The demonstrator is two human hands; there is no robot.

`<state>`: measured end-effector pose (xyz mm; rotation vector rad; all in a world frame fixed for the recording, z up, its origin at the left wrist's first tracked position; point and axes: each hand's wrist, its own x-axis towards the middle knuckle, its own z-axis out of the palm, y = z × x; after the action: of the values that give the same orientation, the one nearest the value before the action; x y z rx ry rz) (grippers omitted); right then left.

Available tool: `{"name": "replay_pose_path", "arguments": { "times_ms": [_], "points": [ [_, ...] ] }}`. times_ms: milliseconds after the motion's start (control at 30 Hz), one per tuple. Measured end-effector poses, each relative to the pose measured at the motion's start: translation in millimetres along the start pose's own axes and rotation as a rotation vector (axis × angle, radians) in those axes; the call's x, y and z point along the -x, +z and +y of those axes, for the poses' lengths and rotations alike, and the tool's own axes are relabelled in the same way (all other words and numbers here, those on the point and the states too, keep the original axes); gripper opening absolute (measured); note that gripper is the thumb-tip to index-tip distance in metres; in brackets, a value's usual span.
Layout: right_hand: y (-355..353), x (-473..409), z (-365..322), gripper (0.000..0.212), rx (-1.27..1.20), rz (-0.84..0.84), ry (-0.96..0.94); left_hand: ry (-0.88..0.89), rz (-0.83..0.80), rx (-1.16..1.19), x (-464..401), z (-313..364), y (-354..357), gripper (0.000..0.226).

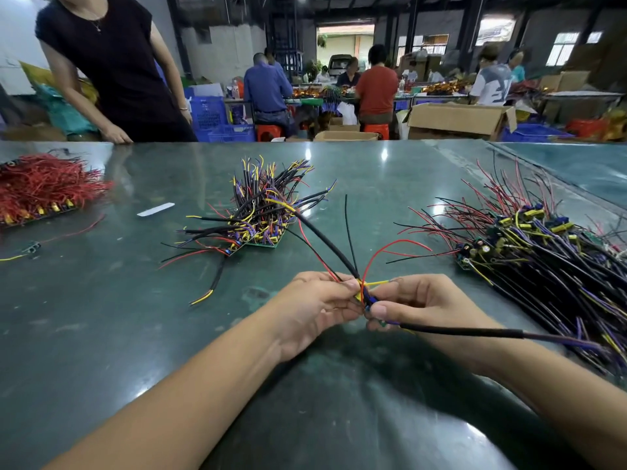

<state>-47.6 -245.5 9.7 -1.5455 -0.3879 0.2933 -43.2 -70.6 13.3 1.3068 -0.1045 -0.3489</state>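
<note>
Held piece: a small green circuit board (368, 301) with blue parts and red, yellow and black leads, held over the glossy dark green table (135, 334).
Left hand: the left hand (315, 312) grips the circuit board from its left side, pinching it between thumb and curled fingers.
Right hand: the right hand (420, 305) grips the circuit board from its right side, thumb and forefinger clamped on it. The fingertips of the two hands almost meet.
Leads: a black-sleeved cable (475, 331) runs right from the circuit board, below the right hand. A second black-sleeved lead (325, 239) rises up and to the left. A thin red wire (383, 249) arches above.
Beyond the circuit board: a bristling heap of wired green boards (261, 205).
Right of the circuit board: a long heap of boards with black, purple and red leads (543, 259).
Left of the circuit board: a loose black lead with a yellow tip (210, 286), a white strip (156, 209) further off, and a mound of red wires (44, 184) furthest.
Far beyond the circuit board: a standing person in a dark top (115, 62), seated workers (268, 89), blue plastic crates (207, 111) and an open cardboard box (458, 120).
</note>
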Motion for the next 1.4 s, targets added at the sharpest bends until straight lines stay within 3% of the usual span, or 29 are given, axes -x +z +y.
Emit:
{"name": "replay_pose_path", "arguments": {
  "times_ms": [267,400,500,733,1000,1100,1200,1300,1400],
  "points": [
    [-5.5,-1.7,-2.8,0.029,-0.087,0.019,0.041,0.082,0.06,0.04,-2.5,-3.5,7.8,0.016],
    [-7.5,-0.9,-2.1,0.026,-0.124,-0.038,0.136,0.275,0.098,-0.259,-2.1,-7.1,9.6,0.012],
    [-7.4,1.4,-2.3,0.022,-0.05,-0.142,0.181,0.296,0.091,-0.341,-1.8,-5.9,8.0,0.013],
    [-7.1,2.1,-5.3,0.025,0.011,-0.194,0.135,0.204,0.01,-0.163,-2.3,-6.0,0.8,0.005],
    [-4.1,2.5,-8.1,0.018,-0.004,-0.148,-0.114,0.224,-0.069,0.156,-2.7,-9.9,9.0,0.013],
    [-5.3,0.0,-6.9,0.018,-0.027,-0.118,-0.123,0.197,-0.066,0.246,-3.7,-8.1,10.0,0.015],
    [-7.7,-1.9,-4.6,0.022,-0.095,-0.112,-0.068,0.206,0.036,0.324,-5.8,-1.5,6.8,0.013],
    [-11.7,-6.2,-2.7,0.033,-0.097,0.075,-0.028,0.287,0.226,0.396,-9.3,3.1,-1.2,0.008],
    [-24.2,-12.0,2.5,0.034,0.219,0.443,-0.014,0.433,0.424,0.344,-11.7,4.7,-8.6,0.017]
  ]
}}
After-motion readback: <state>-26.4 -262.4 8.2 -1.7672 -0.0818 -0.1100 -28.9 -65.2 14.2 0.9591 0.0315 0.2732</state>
